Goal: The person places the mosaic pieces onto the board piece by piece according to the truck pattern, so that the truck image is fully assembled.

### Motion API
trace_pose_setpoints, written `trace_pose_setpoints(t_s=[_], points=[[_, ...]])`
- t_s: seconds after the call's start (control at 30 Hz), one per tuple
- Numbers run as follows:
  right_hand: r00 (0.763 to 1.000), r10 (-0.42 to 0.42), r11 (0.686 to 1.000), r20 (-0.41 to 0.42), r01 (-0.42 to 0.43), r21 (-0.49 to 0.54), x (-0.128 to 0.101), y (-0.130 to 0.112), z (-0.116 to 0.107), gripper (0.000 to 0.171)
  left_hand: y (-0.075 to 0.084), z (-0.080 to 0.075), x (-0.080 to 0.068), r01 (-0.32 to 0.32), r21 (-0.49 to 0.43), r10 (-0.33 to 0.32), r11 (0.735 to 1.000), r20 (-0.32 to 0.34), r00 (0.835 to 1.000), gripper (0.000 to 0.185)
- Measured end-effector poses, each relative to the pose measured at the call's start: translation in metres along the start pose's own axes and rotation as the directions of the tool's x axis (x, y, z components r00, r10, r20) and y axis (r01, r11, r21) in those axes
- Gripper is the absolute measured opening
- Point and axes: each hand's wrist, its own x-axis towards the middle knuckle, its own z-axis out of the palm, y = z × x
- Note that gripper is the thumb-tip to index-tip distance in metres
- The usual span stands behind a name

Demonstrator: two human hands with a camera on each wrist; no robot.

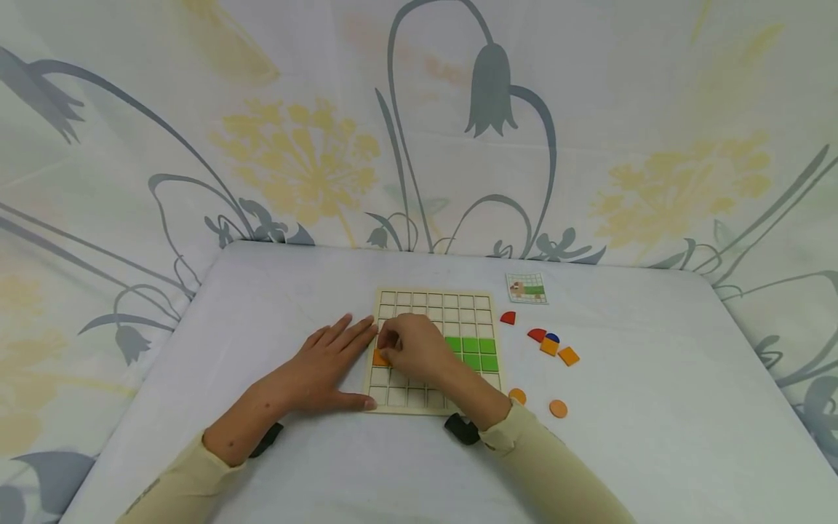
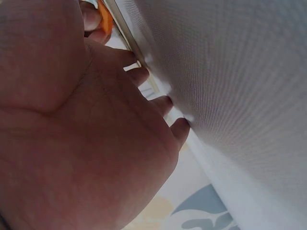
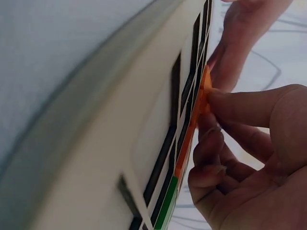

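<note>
A pale gridded board [image 1: 419,409] lies on the white-covered table. My right hand [image 1: 419,349] reaches over its left side and pinches an orange tile [image 3: 206,98] between thumb and fingers, low against the grid. The same orange tile [image 2: 105,20] shows tilted in the left wrist view. Other orange pieces [image 3: 186,155] sit in the row beside it, mostly hidden by the right hand in the head view. Green square tiles [image 1: 470,346] fill cells on the right of the board. My left hand [image 1: 330,367] rests with fingers spread along the board's left edge.
A small picture card [image 1: 526,288] lies beyond the board's right corner. Right of the board are a red quarter-circle [image 1: 508,318], another red piece [image 1: 537,335], a blue piece [image 1: 553,338], orange squares [image 1: 569,356] and orange discs [image 1: 558,408]. A flowered cloth [image 1: 425,145] hangs behind the table.
</note>
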Motion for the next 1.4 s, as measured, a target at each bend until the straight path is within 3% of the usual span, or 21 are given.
trace_pose_setpoints(t_s=[0.27, 0.53, 0.93, 1.13, 1.4], points=[[1.000, -0.024, 0.999, 0.008, 0.024, -0.036, -0.005, -0.002, 0.000, 0.007, -0.002, 0.002, 0.000, 0.015, -0.003, -0.015, 1.000, 0.014, 1.000, 0.110], [0.997, -0.051, 0.996, -0.065, 0.047, -0.075, -0.022, 0.009, -0.018, 0.008, -0.001, 0.004, 0.003, 0.034, 0.012, -0.034, 0.999, 0.022, 0.999, 0.113], [0.985, 0.081, 0.990, -0.155, -0.098, -0.105, -0.071, 0.064, -0.073, 0.008, -0.001, 0.006, 0.005, 0.054, 0.013, -0.054, 0.998, 0.033, 0.998, 0.114], [0.966, 0.133, 0.970, -0.222, -0.173, -0.173, -0.094, 0.094, -0.095, 0.013, -0.001, 0.006, 0.004, 0.058, 0.009, -0.058, 0.998, 0.039, 0.998, 0.115], [0.936, 0.229, 0.940, -0.267, -0.284, -0.188, -0.123, 0.125, -0.118, 0.011, 0.003, 0.002, 0.002, 0.057, -0.021, -0.056, 0.998, 0.036, 0.998, 0.113]])
